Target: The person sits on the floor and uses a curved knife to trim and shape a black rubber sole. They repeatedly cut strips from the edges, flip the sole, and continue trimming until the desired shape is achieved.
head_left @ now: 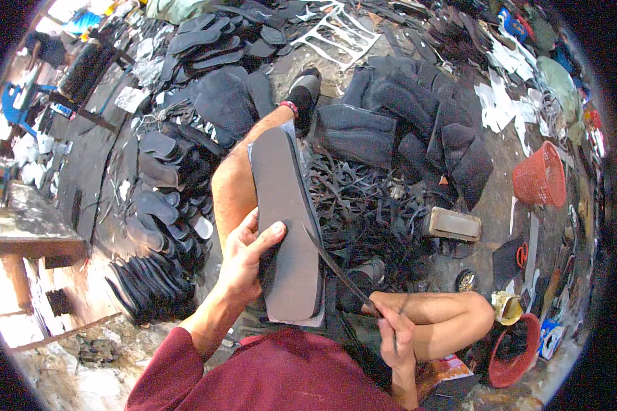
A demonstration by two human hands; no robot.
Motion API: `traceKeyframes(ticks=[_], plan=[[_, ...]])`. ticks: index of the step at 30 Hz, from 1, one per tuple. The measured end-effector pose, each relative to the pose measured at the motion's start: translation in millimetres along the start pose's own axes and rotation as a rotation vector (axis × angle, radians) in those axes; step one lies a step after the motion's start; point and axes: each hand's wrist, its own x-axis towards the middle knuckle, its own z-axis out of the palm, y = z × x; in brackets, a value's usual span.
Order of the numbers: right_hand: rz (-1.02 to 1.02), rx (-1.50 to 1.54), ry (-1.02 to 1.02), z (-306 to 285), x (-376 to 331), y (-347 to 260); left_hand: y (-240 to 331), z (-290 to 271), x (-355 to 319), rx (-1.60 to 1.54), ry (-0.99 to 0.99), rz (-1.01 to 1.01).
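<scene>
My left hand [248, 255] grips a long grey-brown foam sole piece [284, 198] from its left side, thumb pressed on the flat top face. The piece stands at a tilt over my lap, and a pale layer edges out beneath it at the bottom and upper right. Closed around the lower end of a long, narrow dark knife [341, 272] is my right hand [395, 334]. The blade points up and left, its tip at the right edge of the sole piece. Whether the tip has entered the material I cannot tell.
Dark strip offcuts [356, 205] lie heaped between my legs. Stacked cut soles [154, 288] line the left, with dark foam sheets [356, 130] ahead. To the right are a pale rectangular block [454, 225], a red basket [540, 177] and another red basket [513, 370].
</scene>
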Motion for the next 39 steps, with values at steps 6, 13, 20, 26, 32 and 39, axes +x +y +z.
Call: traceKeyframes(ticks=[6, 13, 20, 26, 32, 39], plan=[[-0.066, -0.131, 0.072, 54, 93, -26, -9, 2, 2, 0.008, -0.019, 0.001], [-0.281, 0.014, 0.308, 99, 208, -50, -25, 0, -9, 0.179, -0.063, 0.031], [-0.226, 0.113, 0.137, 91, 135, -69, 26, -17, 10, 0.019, -0.094, 0.01], [-0.181, -0.06, 0.126, 73, 21, 5, 21, -36, 7, -0.142, -0.137, -0.18], [-0.2, -0.118, 0.079, 54, 70, -9, 2, -20, 0, 0.063, -0.107, -0.17], [-0.341, -0.228, -0.324, -14, 164, -50, 8, -7, 6, 0.281, -0.26, -0.136]])
